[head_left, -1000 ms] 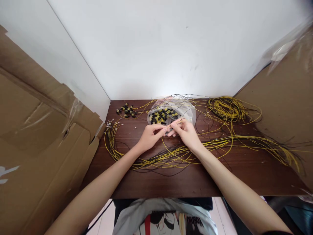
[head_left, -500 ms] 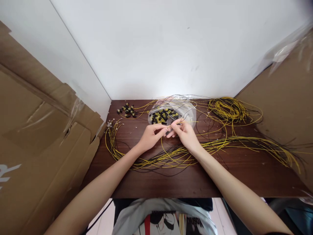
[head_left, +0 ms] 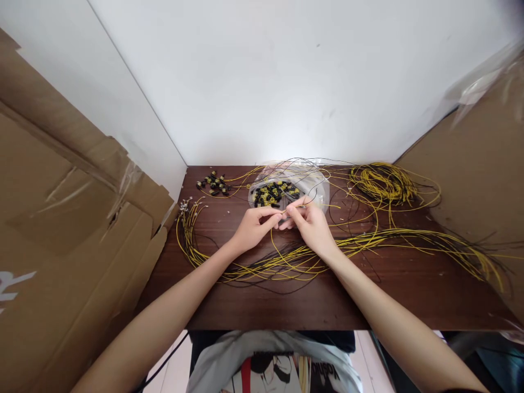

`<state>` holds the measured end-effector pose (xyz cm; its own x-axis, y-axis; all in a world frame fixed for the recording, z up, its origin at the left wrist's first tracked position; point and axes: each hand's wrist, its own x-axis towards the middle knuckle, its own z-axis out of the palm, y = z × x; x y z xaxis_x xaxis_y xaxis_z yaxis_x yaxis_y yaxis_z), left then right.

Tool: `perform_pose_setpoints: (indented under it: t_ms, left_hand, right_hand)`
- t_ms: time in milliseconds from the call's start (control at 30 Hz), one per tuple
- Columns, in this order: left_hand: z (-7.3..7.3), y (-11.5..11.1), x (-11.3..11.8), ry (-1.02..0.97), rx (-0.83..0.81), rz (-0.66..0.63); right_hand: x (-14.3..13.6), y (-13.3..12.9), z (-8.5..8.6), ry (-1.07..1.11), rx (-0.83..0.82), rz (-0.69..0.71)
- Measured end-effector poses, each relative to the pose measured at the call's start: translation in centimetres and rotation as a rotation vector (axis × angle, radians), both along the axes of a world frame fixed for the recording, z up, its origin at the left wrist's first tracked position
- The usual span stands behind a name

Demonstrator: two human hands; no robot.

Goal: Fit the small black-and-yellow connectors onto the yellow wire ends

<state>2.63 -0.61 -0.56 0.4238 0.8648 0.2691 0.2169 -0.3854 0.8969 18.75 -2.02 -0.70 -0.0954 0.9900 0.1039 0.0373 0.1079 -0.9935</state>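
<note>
Both hands (head_left: 284, 219) pinch thin yellow and black wires (head_left: 303, 205) between fingertips, nearly together above the dark brown wooden desk (head_left: 286, 314).

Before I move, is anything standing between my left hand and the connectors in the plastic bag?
Nothing visible stands between the left hand and the black-and-yellow connectors. Draped wires cross the plastic bag, mostly beyond them. That hand and the right hand pinch a thin wire, though.
</note>
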Motion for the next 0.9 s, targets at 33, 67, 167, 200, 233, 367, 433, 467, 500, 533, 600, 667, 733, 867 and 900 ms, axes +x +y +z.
perform_pose_setpoints:
  t_ms: [33, 67, 167, 200, 233, 367, 433, 467, 500, 533, 600, 667, 733, 867, 900]
  left_hand:
    - [-0.01, -0.01, 0.0, 0.0, 0.0, 0.001]
    - [-0.03, -0.01, -0.01, -0.002, 0.002, 0.005]
    - [-0.08, -0.02, -0.04, -0.007, 0.007, 0.002]
    - [-0.09, -0.01, -0.05, -0.007, 0.009, -0.005]
    - [-0.09, 0.0, -0.05, -0.007, 0.009, -0.011]
    - [-0.01, 0.06, 0.03, -0.023, 0.0, -0.004]
    - [0.05, 0.06, 0.06, -0.027, -0.005, 0.001]
    - [0.07, 0.06, 0.06, -0.027, -0.006, 0.002]
    - [0.08, 0.05, 0.05, -0.026, -0.007, 0.002]
    - [0.08, 0.04, 0.03, -0.026, -0.009, 0.003]
    - [0.05, 0.03, -0.03, -0.034, -0.017, 0.008]
    - [-0.01, 0.04, -0.09, -0.044, -0.023, 0.006]
    - [-0.06, 0.07, -0.12, -0.046, -0.022, -0.002]
    - [-0.01, 0.09, -0.08, -0.02, -0.009, -0.003]
    - [0.03, 0.09, -0.05, -0.012, -0.007, 0.0]
  right_hand:
    - [0.03, -0.01, 0.06, -0.01, 0.005, 0.006]
    - [0.07, -0.02, 0.15, -0.017, 0.006, 0.017]
    - [0.21, -0.01, 0.49, -0.047, 0.011, 0.058]
    - [0.27, -0.01, 0.61, -0.078, 0.028, 0.062]
    - [0.32, -0.02, 0.72, -0.119, 0.058, 0.055]
    - [0.46, -0.05, 0.96, -0.242, 0.183, -0.023]
    - [0.46, -0.06, 0.94, -0.223, 0.188, -0.042]
    - [0.45, -0.07, 0.91, -0.208, 0.182, -0.047]
    - [0.42, -0.08, 0.87, -0.196, 0.177, -0.054]
    - [0.41, -0.09, 0.84, -0.192, 0.176, -0.064]
    - [0.39, -0.1, 0.81, -0.202, 0.184, -0.089]
    - [0.42, -0.08, 0.8, -0.205, 0.185, -0.084]
    - [0.48, -0.04, 0.77, -0.2, 0.169, -0.05]
    - [0.5, 0.04, 0.5, -0.166, 0.129, -0.042]
    - [0.45, 0.04, 0.39, -0.131, 0.115, -0.052]
